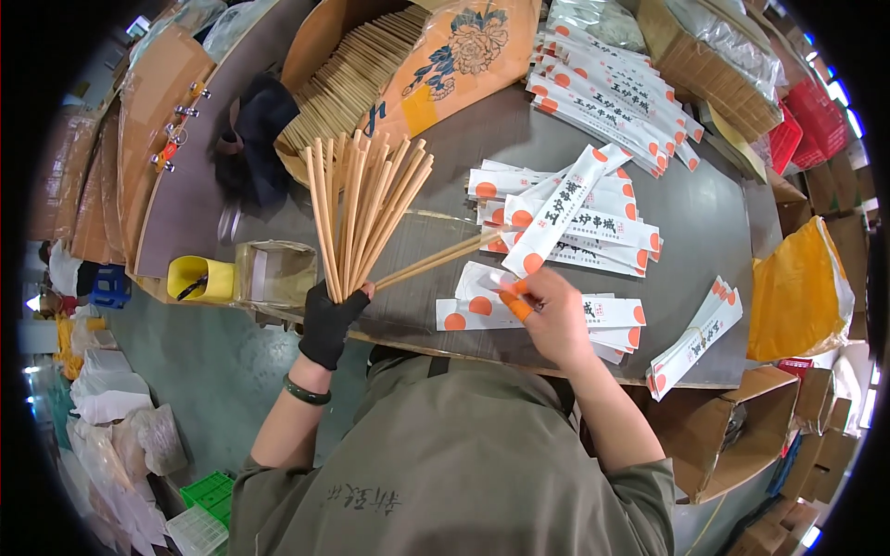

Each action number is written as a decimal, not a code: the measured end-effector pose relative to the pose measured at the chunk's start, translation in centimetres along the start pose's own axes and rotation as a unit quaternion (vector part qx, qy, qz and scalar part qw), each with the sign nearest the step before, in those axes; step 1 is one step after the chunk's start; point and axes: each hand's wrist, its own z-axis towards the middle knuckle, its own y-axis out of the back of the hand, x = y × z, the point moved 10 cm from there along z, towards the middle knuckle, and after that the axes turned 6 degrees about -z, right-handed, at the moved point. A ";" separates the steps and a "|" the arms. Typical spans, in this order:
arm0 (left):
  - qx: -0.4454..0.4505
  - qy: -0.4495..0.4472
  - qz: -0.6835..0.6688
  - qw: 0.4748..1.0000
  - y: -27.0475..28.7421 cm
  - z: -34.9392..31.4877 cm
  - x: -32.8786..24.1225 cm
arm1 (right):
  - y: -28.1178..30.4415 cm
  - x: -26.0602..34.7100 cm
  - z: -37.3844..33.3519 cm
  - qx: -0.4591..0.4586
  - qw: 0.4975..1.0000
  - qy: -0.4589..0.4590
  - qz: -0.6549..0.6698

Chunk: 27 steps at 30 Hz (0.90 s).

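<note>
My left hand, in a black fingerless glove, is closed around the lower ends of a fanned bundle of wooden chopsticks. Another pair of chopsticks slants from beside that hand toward the white paper sleeves. My right hand, with orange finger covers on its fingers, pinches a white paper chopstick sleeve by its end. Beneath it lie more sleeves with orange dots. Just beyond, a loose pile of sleeves has one sleeve lying diagonally on top.
A cardboard box of chopsticks stands at the back left. More sleeves are heaped at the back right, and a bundle lies by the right front edge. A yellow cup and a clear box sit at the left edge.
</note>
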 end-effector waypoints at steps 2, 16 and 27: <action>-0.003 0.012 -0.001 1.000 0.6 0.0 0.2 | 0.8 -2.2 0.6 -0.003 0.984 -0.140 0.105; -0.012 -0.076 0.040 0.996 3.1 -0.7 -3.4 | 2.2 -0.4 1.4 0.018 0.997 -0.066 -0.044; 0.011 -0.170 0.085 0.982 1.3 -2.0 -6.8 | 2.3 0.5 1.1 0.009 0.945 -0.163 0.284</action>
